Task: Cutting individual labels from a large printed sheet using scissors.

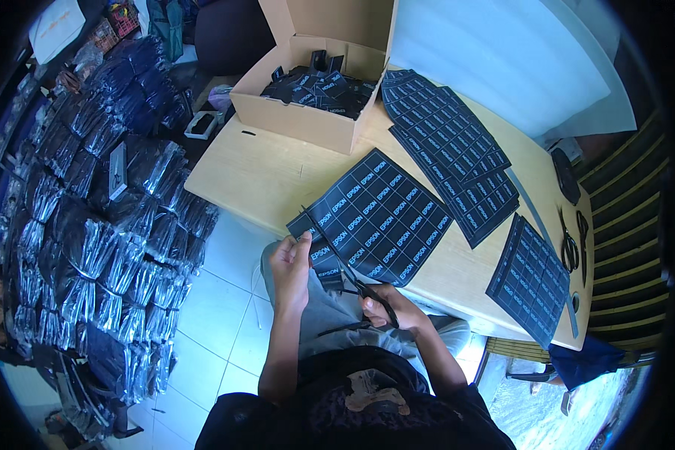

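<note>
Left hand (pixel 289 259): fingers pinched on edge strip of black printed sheet (pixel 379 217), the latter at table (pixel 240 176) edge, seemingly part-cut. Right hand (pixel 397 309): fingers clamped through scissors (pixel 364 289) handles. Forearms: converging upward. Apparently done: loose pieces (pixel 322 94) in cardboard box (pixel 292 126). Apparently remaining: fanned sheets (pixel 442 131) beyond, 1 stack (pixel 531 279) at right.

Shiny bundles (pixel 90 251) heaped left, floor tiles (pixel 208 324), yellowish slats (pixel 628 306) right

Two hands (pixel 291 262), at least three scissors (pixel 361 288), one cardboard box (pixel 296 131), one table (pixel 251 172) show.
</note>
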